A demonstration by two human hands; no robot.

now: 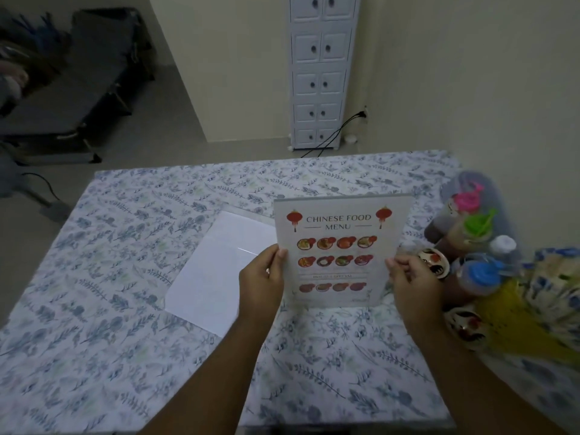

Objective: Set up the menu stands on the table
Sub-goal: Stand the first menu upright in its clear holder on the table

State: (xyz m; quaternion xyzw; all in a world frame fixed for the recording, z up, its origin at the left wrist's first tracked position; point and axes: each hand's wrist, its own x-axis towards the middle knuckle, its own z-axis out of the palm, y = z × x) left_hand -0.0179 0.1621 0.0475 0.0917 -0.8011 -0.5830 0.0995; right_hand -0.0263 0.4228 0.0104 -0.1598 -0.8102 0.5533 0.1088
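Room: dim; we see pale walls, grey floor, a tall white drawer cabinet against the far wall w/ a black cable running past its base.
Table: the table is covered w/ a blue-leaf floral cloth and fills the lower frame.
Blank sheet: white sheet lies flat on the cloth, just left of ctr, partly behind the menu.
Menu stand: the menu stand reads "CHINESE FOOD MENU", is upright, ctr-right of the table; bottom edge at or just above the cloth, we cannot tell which.
Left hand: left hand pinches the stand's left edge, thumb on the front face.
Right hand: right hand grips the right edge, fingers curled.
Bottles: sauce bottles w/ pink, green, white, blue caps cluster at the right table edge, just beside the stand.
Small bowls: two patterned bowls, one touching-close to our right hand.
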